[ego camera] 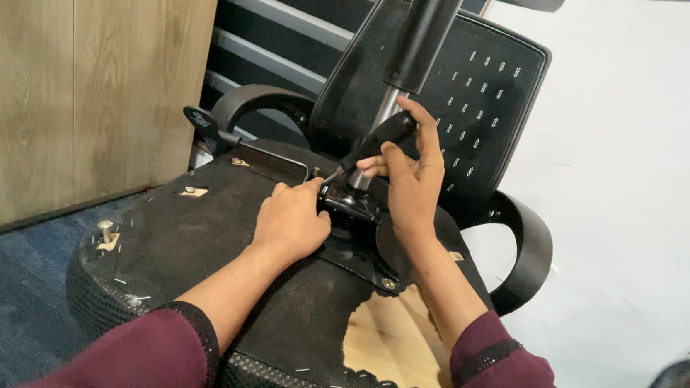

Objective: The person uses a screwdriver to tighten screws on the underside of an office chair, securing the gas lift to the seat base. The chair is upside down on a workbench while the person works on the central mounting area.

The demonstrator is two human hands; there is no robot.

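Your right hand (413,175) grips the screwdriver (370,148) on the mechanism plate (352,207) screw, left hand (291,218) clenched bracing; next, steady turning pressure.

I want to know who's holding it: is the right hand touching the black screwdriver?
Touching. The head view shows the right hand wrapped around the black screwdriver handle, fingers closed on it.

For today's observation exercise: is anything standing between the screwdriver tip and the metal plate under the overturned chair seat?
Nothing visible does. The right hand holds the screwdriver, its tip down at the metal plate. The left hand rests beside the plate, not across the tip.
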